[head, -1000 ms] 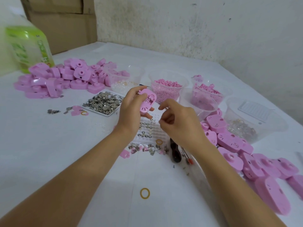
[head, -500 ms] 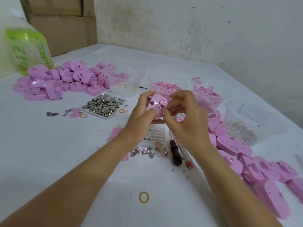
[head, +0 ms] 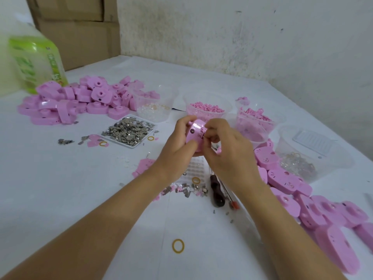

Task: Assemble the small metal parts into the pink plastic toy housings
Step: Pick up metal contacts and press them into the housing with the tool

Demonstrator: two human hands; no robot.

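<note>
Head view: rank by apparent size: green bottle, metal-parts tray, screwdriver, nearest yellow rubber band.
1. green bottle, largest although it stands farthest back
2. metal-parts tray
3. screwdriver
4. rubber band, smallest although it lies nearest the camera

The gaps are clear, so nearness does not change the order.

Small hand-assembly workshop, makeshift piecework sort. White-covered table (head: 60, 178) pushed into corner of rough, stained plaster wall (head: 242, 37); stacked cardboard cartons (head: 80, 27) behind. Bulk stock throughout: heap of pink toy housings (head: 80, 102) far left, second row of housings (head: 286, 178) along right side. White tray (head: 132, 146) heaped with small metal parts (head: 129, 129); clear plastic tubs (head: 170, 102) of pink and clear pieces. Dark-handled screwdriver (head: 216, 190) mid-table, loose rubber band (head: 178, 246) near front. Green-labelled jug (head: 34, 61) at left edge.
</note>
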